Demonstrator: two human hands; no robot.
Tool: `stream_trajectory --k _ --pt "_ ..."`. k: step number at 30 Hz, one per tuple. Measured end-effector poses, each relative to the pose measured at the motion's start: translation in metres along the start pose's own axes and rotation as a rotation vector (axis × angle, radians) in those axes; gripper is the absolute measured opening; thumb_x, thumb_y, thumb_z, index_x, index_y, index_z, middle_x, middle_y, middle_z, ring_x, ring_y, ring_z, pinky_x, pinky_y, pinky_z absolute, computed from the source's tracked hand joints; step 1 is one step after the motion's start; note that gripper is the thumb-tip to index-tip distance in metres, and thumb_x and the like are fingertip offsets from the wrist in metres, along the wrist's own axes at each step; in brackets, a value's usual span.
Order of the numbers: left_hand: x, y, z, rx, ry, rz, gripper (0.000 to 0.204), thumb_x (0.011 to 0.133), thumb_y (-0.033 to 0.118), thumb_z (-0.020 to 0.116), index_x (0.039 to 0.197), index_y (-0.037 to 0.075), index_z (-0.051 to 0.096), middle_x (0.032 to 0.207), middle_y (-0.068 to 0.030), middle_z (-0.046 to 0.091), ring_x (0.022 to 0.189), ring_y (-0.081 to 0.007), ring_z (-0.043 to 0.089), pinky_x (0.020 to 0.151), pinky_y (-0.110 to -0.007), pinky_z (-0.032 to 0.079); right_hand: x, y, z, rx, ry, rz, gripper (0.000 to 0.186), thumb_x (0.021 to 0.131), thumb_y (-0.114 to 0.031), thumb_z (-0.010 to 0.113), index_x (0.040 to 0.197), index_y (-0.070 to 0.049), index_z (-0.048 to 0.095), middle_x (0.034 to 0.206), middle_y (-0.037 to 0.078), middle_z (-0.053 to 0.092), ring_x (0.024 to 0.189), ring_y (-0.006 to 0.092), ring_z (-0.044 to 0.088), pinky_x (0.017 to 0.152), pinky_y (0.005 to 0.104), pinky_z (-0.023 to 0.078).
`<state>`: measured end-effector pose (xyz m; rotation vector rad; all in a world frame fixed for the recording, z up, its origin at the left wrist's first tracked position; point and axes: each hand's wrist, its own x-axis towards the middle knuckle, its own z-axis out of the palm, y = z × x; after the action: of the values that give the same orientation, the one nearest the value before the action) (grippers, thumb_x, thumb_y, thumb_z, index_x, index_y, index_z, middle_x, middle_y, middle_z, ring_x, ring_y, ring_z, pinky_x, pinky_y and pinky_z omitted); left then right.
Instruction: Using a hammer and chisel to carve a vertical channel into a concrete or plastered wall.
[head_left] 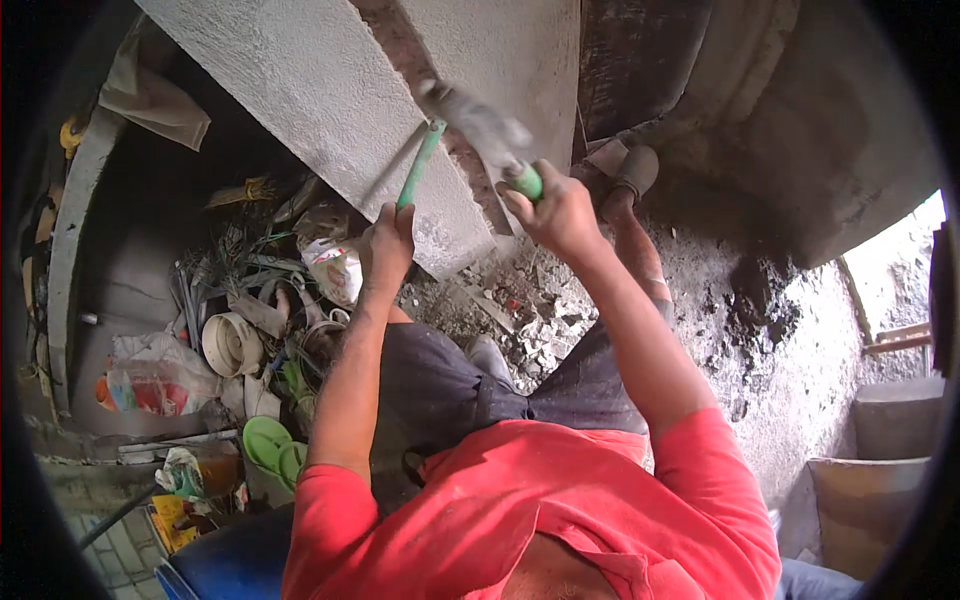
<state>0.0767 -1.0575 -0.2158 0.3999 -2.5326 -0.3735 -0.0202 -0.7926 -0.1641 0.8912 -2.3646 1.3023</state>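
My left hand (388,240) is closed round the lower end of a slim green bar that looks like a chisel (420,165). Its far end lies beside a rough groove (465,155) in the pale plastered surface. In my right hand (562,212) is a green-gripped tool that looks like a hammer (478,122). Its grey metal part is smeared by motion and crosses over the groove, just right of the bar's far end. I cannot tell whether the two tools touch.
Broken plaster rubble (540,340) lies below the groove, around my feet. At left are a cream pot (232,345), plastic bags (160,375), dry plant scraps and green slippers (268,443). A large curved grey surface (830,130) rises at right, with grey troughs (868,490) below it.
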Motion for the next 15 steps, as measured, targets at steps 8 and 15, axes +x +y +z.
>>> stream_trajectory --k 8,15 --pt "-0.002 -0.003 0.002 0.057 -0.020 0.070 0.029 0.101 0.036 0.052 0.093 0.008 0.054 0.072 -0.0206 0.065 0.069 -0.0441 0.064 0.057 -0.052 0.050 0.020 -0.013 -0.020 0.045 -0.044 0.082 0.038 0.092 -0.035 0.071 0.102 0.001 0.066 0.072 0.019 0.065 0.067 0.0219 0.066 0.063 0.0378 0.050" --pt "0.002 -0.003 0.004 0.167 -0.022 0.139 0.031 0.102 0.037 0.052 0.093 0.007 0.052 0.069 -0.0191 0.065 0.066 -0.0409 0.065 0.057 -0.051 0.051 -0.001 0.012 -0.001 0.071 0.027 -0.019 0.044 0.088 -0.045 0.071 0.094 -0.002 0.062 0.080 0.026 0.066 0.081 0.0430 0.068 0.067 0.0472 0.053"
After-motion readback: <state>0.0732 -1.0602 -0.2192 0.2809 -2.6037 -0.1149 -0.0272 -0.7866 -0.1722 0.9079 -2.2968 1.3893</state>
